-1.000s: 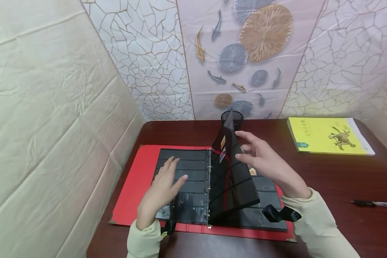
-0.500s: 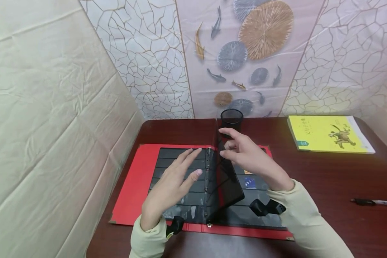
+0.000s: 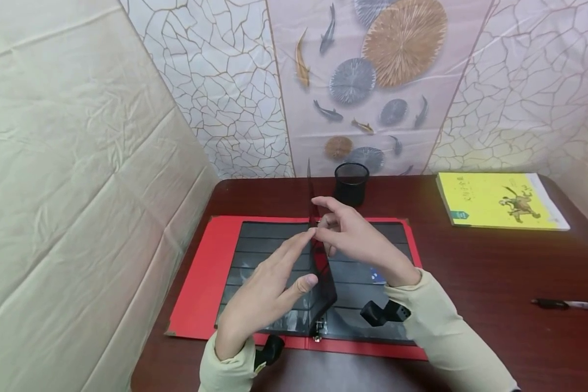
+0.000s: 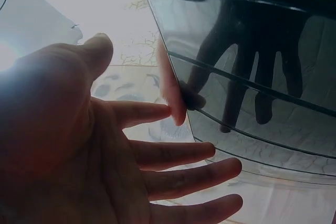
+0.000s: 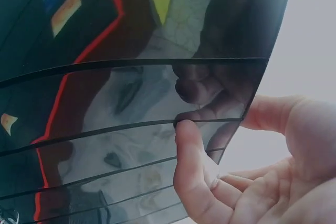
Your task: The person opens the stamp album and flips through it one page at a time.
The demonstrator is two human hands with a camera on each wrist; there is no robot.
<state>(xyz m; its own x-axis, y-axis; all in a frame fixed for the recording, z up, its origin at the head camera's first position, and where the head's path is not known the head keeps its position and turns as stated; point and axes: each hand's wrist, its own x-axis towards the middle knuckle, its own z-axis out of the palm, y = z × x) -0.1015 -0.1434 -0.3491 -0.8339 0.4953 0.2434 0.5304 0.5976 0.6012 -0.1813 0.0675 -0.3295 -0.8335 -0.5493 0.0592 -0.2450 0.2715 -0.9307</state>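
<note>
A red ring-bound stamp album (image 3: 201, 277) lies spread on the table, with black strip-pocket pages. One glossy black page (image 4: 262, 77) stands nearly upright over the rings, seen almost edge-on from the head. My right hand (image 3: 355, 237) pinches its outer edge; in the right wrist view one fingertip (image 5: 191, 150) lies on the page's face and the thumb passes behind it. My left hand (image 3: 269, 286) hovers over the left pages with straight fingers, their tips close to the lifted page and the right hand's fingers. A small blue stamp (image 3: 377, 276) shows in the right-hand page.
Behind the album stands a black mesh pen cup (image 3: 351, 188). A yellow book (image 3: 500, 201) lies at the back right of the dark wood table (image 3: 480, 261), and a black pen (image 3: 563, 304) near the right edge. Patterned cloth hangs along the back.
The right hand has swung the page leftward, from leaning over the right side to nearly upright, uncovering the right-hand page. The left hand has moved right, towards it.
</note>
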